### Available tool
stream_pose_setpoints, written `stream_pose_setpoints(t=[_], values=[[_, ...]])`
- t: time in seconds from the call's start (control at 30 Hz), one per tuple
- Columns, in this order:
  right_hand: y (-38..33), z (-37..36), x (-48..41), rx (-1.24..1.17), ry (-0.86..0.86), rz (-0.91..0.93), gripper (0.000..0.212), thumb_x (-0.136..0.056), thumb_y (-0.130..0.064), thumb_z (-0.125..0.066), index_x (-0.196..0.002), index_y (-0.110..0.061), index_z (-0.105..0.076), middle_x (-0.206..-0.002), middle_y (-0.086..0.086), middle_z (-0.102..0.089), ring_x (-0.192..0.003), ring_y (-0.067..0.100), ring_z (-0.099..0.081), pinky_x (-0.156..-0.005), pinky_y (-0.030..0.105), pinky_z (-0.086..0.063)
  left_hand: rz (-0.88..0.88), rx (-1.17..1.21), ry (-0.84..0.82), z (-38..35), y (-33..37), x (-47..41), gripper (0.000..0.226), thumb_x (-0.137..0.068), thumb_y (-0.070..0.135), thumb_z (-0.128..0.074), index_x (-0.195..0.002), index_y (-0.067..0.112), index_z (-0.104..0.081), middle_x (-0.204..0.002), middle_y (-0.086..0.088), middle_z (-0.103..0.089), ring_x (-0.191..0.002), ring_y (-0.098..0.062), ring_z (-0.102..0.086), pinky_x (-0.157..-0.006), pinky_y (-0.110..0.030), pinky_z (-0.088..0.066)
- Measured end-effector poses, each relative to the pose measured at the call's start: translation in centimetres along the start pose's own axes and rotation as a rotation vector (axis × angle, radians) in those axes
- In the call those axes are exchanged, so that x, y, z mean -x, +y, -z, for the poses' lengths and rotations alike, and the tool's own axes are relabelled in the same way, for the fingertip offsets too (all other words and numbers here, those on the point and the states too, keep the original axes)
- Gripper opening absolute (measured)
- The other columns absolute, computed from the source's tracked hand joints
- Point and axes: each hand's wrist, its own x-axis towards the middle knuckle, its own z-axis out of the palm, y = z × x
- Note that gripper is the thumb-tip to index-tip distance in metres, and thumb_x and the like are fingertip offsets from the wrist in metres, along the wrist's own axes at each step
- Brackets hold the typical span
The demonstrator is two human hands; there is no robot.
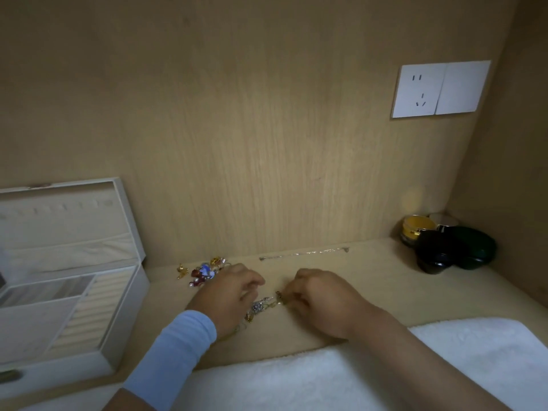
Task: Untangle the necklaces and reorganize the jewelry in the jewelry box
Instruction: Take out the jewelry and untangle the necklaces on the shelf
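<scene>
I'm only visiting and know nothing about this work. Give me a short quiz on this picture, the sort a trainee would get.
1. True or false: the jewelry box stands open on the left.
2. Where does the straightened silver chain lie? A) in the jewelry box B) on the desk by the back wall C) on the white towel
3. Fill in: the left hand and the right hand both pinch the ____ between them.
Key: 1 true; 2 B; 3 tangled necklaces.
</scene>
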Motion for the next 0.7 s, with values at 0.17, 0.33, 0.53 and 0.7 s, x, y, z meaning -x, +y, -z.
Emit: stream_pose_setpoints(t=[0.17, 0.33, 0.53, 0.7], values=[[0.7, -0.1, 1.6, 0.048, -0.01, -0.039, 0.027, -0.091, -0.023, -0.053, -0.106, -0.03, -0.074, -0.101, -0.005, -0.064, -0.099, 0.019, -0.061, -0.085, 0.031, -0.047, 0.025, -0.031, -0.026, -1.2, -0.4, 2.4, 0.022, -0.091, 0.024, -0.061, -0.112, 0.03, -0.066, -0.11, 0.011, -0.056, -0.107, -0.005, -0.05, -0.097, -0.024, -0.04], [2.0, 1.7, 3.4, 0.01, -0.059, -0.102, 0.024, -0.089, -0.019, -0.061, -0.104, -0.032, -0.074, -0.101, -0.014, -0.065, -0.092, 0.006, -0.058, -0.076, 0.015, -0.041, -0.001, -0.034, -0.06, -0.7, -0.2, 3.5, 0.036, -0.087, 0.029, -0.063, -0.122, 0.036, -0.056, -0.111, 0.02, -0.05, -0.107, 0.001, -0.044, -0.098, -0.019, -0.038], [2.9, 1.3, 3.4, -0.096, 0.034, -0.187, 0.015, -0.088, -0.03, -0.07, -0.102, -0.033, -0.074, -0.089, -0.018, -0.057, -0.08, -0.002, -0.052, -0.072, 0.012, -0.039, -0.069, 0.003, -0.026, -1.5, 1.8, 1.2, 0.03, -0.093, 0.026, -0.057, -0.121, 0.036, -0.06, -0.112, 0.017, -0.052, -0.111, -0.003, -0.04, -0.098, -0.021, -0.035], [3.7, 1.3, 3.7, -0.051, 0.009, -0.202, 0.014, -0.089, -0.029, -0.065, -0.096, -0.032, -0.076, -0.092, -0.016, -0.063, -0.087, 0.005, -0.058, -0.078, 0.024, -0.047, -0.1, -0.013, -0.084, -3.6, 2.6, -0.4, 0.024, -0.093, 0.03, -0.057, -0.114, 0.035, -0.068, -0.107, 0.016, -0.055, -0.107, -0.005, -0.042, -0.097, -0.027, -0.04]])
